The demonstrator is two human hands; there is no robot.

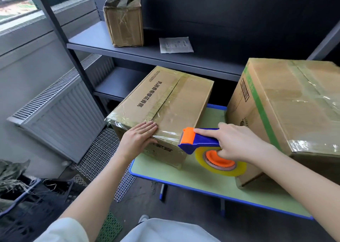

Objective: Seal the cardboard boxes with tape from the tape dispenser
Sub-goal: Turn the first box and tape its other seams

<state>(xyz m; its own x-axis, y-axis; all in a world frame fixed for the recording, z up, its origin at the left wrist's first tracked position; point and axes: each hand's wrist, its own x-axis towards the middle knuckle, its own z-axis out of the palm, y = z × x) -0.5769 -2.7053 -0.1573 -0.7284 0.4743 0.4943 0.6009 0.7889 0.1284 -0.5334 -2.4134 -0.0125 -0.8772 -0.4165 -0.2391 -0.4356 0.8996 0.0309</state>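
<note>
Head view: the box [165, 102] stands on a green table [202, 179] with a blue rim, and its left end juts past the table's left edge. Its flaps are down. Glossy tape runs along the centre seam and across the top, and dark print runs down its left half.

The left hand [138, 138] lies flat on the box's near top edge, fingers straight and together, thumb hanging over the front face. It holds nothing.

The right hand [237, 144], to the right of the box's near corner, grips the blue dispenser [200, 140]. Its forefinger lies straight along the top of the body toward the orange head, and the other fingers are curled under the handle. The head touches the box's near right corner at the top edge. A shiny strip of tape lies along that edge between the head and the left hand. The clear roll [239, 170] on its orange hub hangs below the right hand, just over the table.

A big box [294, 103], already taped, stands to the right of the box on the same table. Behind and above the box a grey shelf [92, 39] carries a small box [125, 24] and a white packet [175, 45]. To the left of the box a radiator [60, 116] leans at the wall, with wire mesh [103, 155] below it on the floor.
</note>
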